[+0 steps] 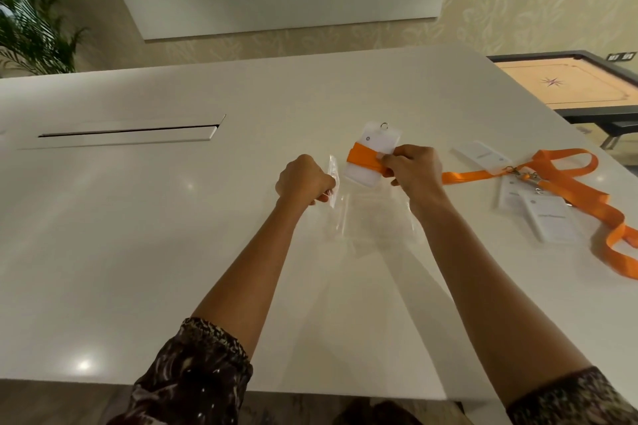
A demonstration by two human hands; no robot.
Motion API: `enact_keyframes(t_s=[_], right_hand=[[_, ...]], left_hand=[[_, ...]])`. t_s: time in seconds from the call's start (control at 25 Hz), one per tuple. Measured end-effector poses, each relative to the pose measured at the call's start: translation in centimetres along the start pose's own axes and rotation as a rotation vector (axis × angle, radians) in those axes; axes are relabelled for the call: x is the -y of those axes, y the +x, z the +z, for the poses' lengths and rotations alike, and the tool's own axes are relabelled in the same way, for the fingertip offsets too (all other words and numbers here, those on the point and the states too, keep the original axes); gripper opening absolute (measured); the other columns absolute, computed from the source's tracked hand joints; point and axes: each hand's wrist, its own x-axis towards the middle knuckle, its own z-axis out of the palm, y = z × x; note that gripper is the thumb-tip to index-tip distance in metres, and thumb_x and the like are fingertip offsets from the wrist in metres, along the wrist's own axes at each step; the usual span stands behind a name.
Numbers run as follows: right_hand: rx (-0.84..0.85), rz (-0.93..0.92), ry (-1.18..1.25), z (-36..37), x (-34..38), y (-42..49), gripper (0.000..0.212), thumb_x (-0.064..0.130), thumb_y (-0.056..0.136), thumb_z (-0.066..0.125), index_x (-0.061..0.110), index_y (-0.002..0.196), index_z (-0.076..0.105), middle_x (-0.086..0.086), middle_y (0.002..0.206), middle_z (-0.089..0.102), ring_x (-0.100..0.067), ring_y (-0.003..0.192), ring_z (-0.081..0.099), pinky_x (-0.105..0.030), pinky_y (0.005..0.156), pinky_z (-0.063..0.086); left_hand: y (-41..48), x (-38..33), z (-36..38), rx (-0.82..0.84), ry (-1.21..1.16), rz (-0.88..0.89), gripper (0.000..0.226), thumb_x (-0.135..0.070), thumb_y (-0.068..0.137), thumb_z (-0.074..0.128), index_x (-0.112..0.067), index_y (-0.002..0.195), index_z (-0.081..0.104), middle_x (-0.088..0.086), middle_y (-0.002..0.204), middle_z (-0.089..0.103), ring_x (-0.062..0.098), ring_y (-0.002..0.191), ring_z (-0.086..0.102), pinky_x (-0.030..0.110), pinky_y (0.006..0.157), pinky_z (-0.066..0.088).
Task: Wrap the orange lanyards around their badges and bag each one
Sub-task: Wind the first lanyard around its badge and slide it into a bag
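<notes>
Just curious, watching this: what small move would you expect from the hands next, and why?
Probably sliding the wrapped badge into the clear bag: the right hand pinches it, orange lanyard already wound round, while the left hand holds the bag's edge.

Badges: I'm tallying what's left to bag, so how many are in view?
4. The wrapped badge is in the right hand; three lie on the table to its right: the far badge, middle badge, near badge. Others may be hidden past the frame edge.
</notes>
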Motion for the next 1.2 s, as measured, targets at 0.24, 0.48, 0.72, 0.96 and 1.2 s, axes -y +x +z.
enact_keyframes(t_s=[0.24,0.48,0.72,0.96,1.2], right_hand=[[-0.105,0.019,0.035,2.9,-1.0,-2.1,0.014,0.022,0.078,0.070,0.008,0.080,0.073,-0.007,0.072,0.070,-0.029,0.073,0.068,-0.045,0.075,0.059],[-0.197,-0.002,-0.024,3.5,-1.8,-2.8,0.016,0.026,0.080,0.069,0.010,0.082,0.072,-0.003,0.073,0.070,-0.023,0.069,0.068,-0.028,0.065,0.053],[-0.237,-0.021,0.003,4.5,-1.2,-3.6,0.016,0.024,0.082,0.069,0.012,0.072,0.066,0.001,0.065,0.063,-0.014,0.059,0.058,-0.016,0.054,0.039],[-0.227,0.022,-0.004,5.3,-1.0,-4.1,0.017,0.022,0.080,0.069,0.007,0.074,0.068,0.000,0.065,0.062,-0.009,0.054,0.051,-0.015,0.051,0.037],[-0.181,0.007,-0.089,6.1,-1.1,-4.8,0.018,0.024,0.079,0.069,0.010,0.069,0.064,0.002,0.063,0.059,-0.010,0.054,0.050,-0.019,0.050,0.036]], left_hand=[[-1.8,0.1,0.6,-0.151,0.089,0.114,0.010,-0.021,0.084,0.067,-0.011,0.084,0.068,0.000,0.066,0.070,0.017,0.060,0.068,0.027,0.065,0.056],[-2.1,0.3,0.4,-0.133,-0.020,0.132,0.012,-0.019,0.086,0.066,-0.009,0.088,0.071,-0.001,0.067,0.072,0.012,0.056,0.069,0.033,0.067,0.061],[-3.5,-0.4,0.8,-0.175,0.078,0.182,0.015,-0.026,0.083,0.068,-0.012,0.087,0.067,0.004,0.075,0.072,0.020,0.066,0.069,0.031,0.067,0.057],[-3.8,0.1,0.8,-0.152,-0.030,0.122,0.019,-0.029,0.084,0.065,-0.010,0.087,0.067,0.002,0.073,0.073,0.018,0.062,0.070,0.035,0.068,0.060],[-3.6,0.8,0.1,-0.219,-0.075,0.044,0.012,-0.022,0.081,0.061,-0.012,0.080,0.067,0.000,0.069,0.070,0.019,0.064,0.068,0.032,0.067,0.058]])
